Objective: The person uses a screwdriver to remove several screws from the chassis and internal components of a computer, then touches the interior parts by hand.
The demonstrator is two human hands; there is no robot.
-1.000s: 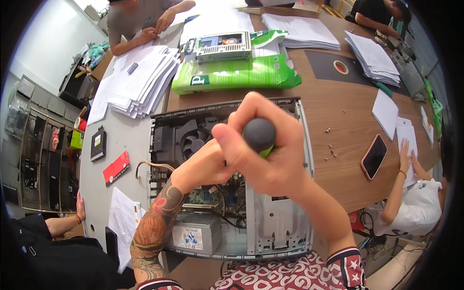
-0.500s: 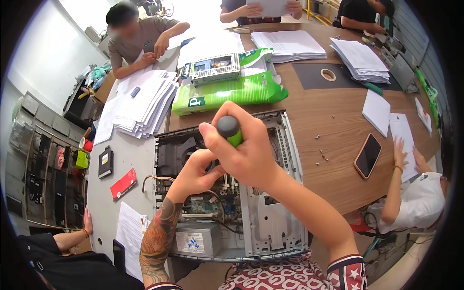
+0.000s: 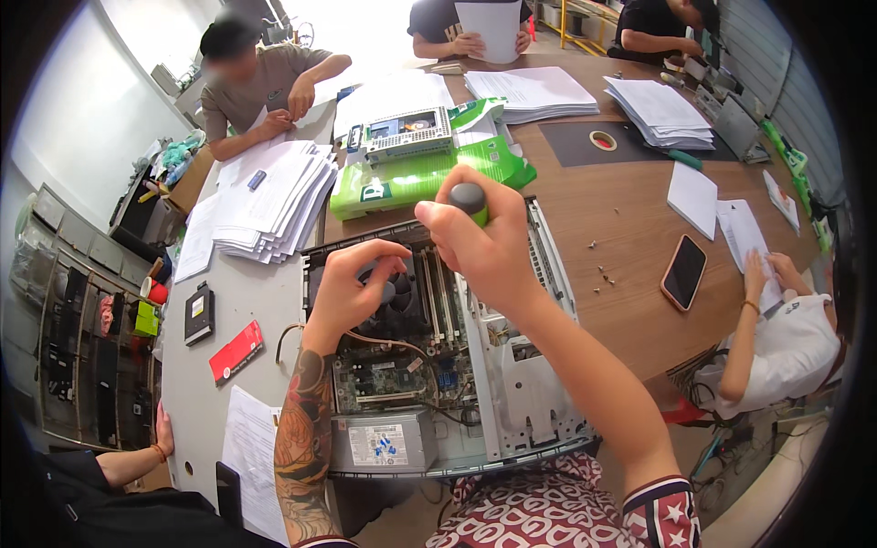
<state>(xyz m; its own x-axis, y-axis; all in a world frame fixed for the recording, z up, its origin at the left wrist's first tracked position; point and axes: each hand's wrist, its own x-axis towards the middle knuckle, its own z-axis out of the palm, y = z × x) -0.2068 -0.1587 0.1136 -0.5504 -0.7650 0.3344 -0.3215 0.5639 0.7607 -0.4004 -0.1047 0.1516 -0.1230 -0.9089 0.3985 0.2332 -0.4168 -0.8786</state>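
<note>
A desktop computer case (image 3: 516, 384) lies opened flat before me, its inside showing. My right hand (image 3: 489, 247) is wrapped round the green handle of a screwdriver (image 3: 468, 198) with a grey end; its shaft and tip are hidden. Over the black cooling fan (image 3: 399, 315) hovers my left hand (image 3: 352, 283), thumb and fingers curved and apart, nothing visible between them. Below the fan, the green circuit board (image 3: 370, 376) and a brown cable show. The silver power supply (image 3: 384, 445) sits at the near left corner, several small blue pieces on its label.
Behind the case, a metal drive cage (image 3: 408, 135) rests on a green package (image 3: 429, 178). Loose screws (image 3: 601, 274) and a phone (image 3: 683, 272) lie right. Paper stacks (image 3: 274, 201), a black drive (image 3: 199, 313) and a red card (image 3: 236, 352) lie left. Other people sit around the table.
My left hand has come away from beside my right hand, moving left, its fingers opening. My right hand, with the screwdriver, has shifted slightly right and up. The fan is now more visible.
</note>
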